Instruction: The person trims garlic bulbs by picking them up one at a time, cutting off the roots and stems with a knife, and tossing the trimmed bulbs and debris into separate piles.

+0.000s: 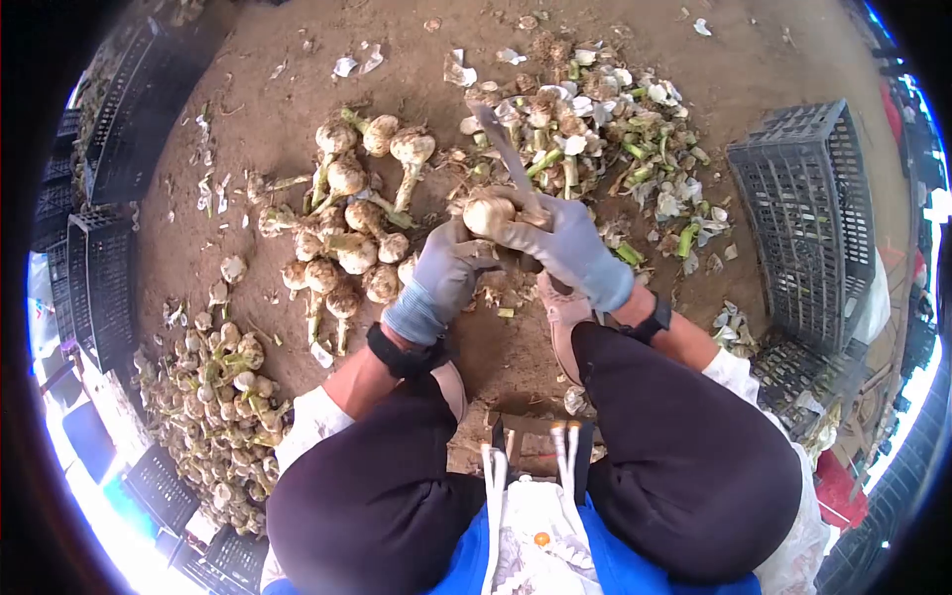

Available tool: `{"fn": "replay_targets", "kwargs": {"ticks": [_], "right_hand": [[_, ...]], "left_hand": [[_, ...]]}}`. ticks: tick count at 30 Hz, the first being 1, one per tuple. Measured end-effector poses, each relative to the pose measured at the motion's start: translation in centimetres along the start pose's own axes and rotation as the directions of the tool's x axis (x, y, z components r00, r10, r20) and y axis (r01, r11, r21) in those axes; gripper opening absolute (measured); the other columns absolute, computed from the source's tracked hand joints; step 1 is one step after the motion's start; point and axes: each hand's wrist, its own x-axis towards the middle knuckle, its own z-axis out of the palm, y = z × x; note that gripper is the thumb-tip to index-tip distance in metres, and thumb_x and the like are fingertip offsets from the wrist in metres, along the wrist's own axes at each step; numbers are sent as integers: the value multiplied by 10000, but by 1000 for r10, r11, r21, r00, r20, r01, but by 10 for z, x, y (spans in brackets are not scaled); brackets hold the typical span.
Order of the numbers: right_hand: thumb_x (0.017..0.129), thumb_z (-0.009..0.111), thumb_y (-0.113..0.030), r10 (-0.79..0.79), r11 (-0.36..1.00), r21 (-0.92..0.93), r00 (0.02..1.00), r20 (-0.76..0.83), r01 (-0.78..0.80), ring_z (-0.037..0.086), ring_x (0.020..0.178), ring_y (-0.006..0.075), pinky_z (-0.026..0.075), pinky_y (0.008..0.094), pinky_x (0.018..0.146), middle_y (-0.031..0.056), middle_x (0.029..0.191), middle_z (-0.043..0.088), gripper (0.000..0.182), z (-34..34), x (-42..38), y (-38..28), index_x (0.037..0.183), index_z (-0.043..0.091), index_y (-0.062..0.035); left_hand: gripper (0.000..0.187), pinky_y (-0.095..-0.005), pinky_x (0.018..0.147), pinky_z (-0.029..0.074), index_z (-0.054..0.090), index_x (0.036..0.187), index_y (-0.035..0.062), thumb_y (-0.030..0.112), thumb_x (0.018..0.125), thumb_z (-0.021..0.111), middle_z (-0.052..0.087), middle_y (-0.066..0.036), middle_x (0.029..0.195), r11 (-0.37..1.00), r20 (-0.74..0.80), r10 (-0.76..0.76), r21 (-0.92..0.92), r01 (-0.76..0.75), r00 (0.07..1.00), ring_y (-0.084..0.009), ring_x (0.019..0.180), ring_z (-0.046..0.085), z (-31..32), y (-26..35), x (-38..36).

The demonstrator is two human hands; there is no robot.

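Both hands wear grey-blue gloves and meet over the ground between the knees. My left hand [446, 270] has its fingers bent beside the underside of a garlic bulb [488, 214]; a dark, thin piece shows at its fingertips. The fingers of my right hand [563, 243] wrap round the bulb and a knife, whose blade [504, 144] points up and away. The knife's handle is hidden in the glove. Whole garlic bulbs with stems [357, 253] lie just left of the hands. Cut stems, roots and peelings [635, 149] are heaped beyond my right hand.
A black plastic crate [808, 213] stands at the right. More black crates [99, 288] line the left edge. A large pile of garlic [223, 416] lies at the lower left. Loose skins [345, 66] are scattered over the dirt floor [268, 119]. My shoes flank the work area.
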Motion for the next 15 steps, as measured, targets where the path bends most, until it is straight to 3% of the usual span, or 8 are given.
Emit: {"fn": "replay_targets", "kwargs": {"ticks": [1, 3, 6, 10, 11, 12, 14, 15], "right_hand": [[781, 709, -236, -1, 1000, 3, 1000, -9, 1, 633, 873, 137, 497, 261, 740, 106, 987, 669, 404, -10, 0, 5, 1121, 612, -41], [766, 698, -238, -462, 849, -291, 887, -1, 442, 650, 854, 182, 504, 292, 707, 122, 986, 657, 430, -24, -6, 18, 1137, 588, -51], [710, 661, -127, -472, 488, -790, 873, 118, 371, 631, 727, 262, 492, 345, 595, 111, 909, 647, 512, -33, -24, 14, 1201, 538, -48], [661, 650, -201, -441, 387, -855, 884, 156, 344, 598, 680, 292, 475, 375, 561, 117, 767, 590, 556, -30, -27, 12, 1169, 515, -21], [661, 650, -201, -441, 391, -855, 885, 150, 340, 598, 680, 292, 475, 375, 561, 117, 767, 590, 556, -28, -29, 9, 1169, 515, -21], [668, 637, -176, -440, 320, -881, 878, 187, 348, 605, 669, 273, 473, 367, 546, 101, 751, 584, 442, -25, -32, 3, 1064, 523, -17], [675, 624, -150, -434, 247, -901, 873, 225, 355, 611, 657, 253, 471, 359, 531, 86, 735, 578, 329, -23, -32, 1, 960, 532, -14], [678, 611, -150, -416, 227, -907, 878, 239, 355, 609, 647, 255, 470, 358, 530, 82, 730, 576, 304, -23, -31, 3, 939, 530, -17]], "left_hand": [[311, -281, 729, 521, 498, 1108, -16, 8, 798, 508, 603, -76, 1004, 990, -41, 105, 94, -101, 994, -144, 874, 600, 5, 1, 3], [417, -292, 704, 533, 493, 1099, -20, -125, 721, 349, 608, -93, 994, 966, -178, 155, 235, -111, 972, -170, 829, 618, 10, 0, 4], [374, -291, 655, 538, 490, 1084, -20, -136, 753, 361, 611, -105, 985, 929, -198, 222, 340, -145, 955, -187, 799, 626, 5, -9, 6], [275, -245, 578, 518, 498, 1042, -26, -124, 790, 442, 623, -96, 884, 512, 63, 463, 795, -325, 884, -144, 774, 620, 1, -25, 7], [192, -229, 558, 499, 536, 975, -23, -80, 799, 484, 630, -77, 846, 479, -45, 313, 870, -117, 949, -122, 730, 614, 5, -21, 5], [192, -229, 558, 499, 536, 975, -23, -80, 799, 484, 630, -77, 846, 478, -44, 308, 871, -114, 950, -122, 730, 614, 11, -18, 4], [140, -225, 536, 484, 558, 926, -19, -44, 791, 533, 632, -64, 815, 902, -270, 186, 427, -56, 945, -109, 695, 606, 25, -14, 7], [163, -238, 567, 489, 559, 943, -24, -23, 780, 556, 630, -68, 782, 807, -126, 312, 559, -193, 942, -108, 713, 603, 23, -14, 11]]}}
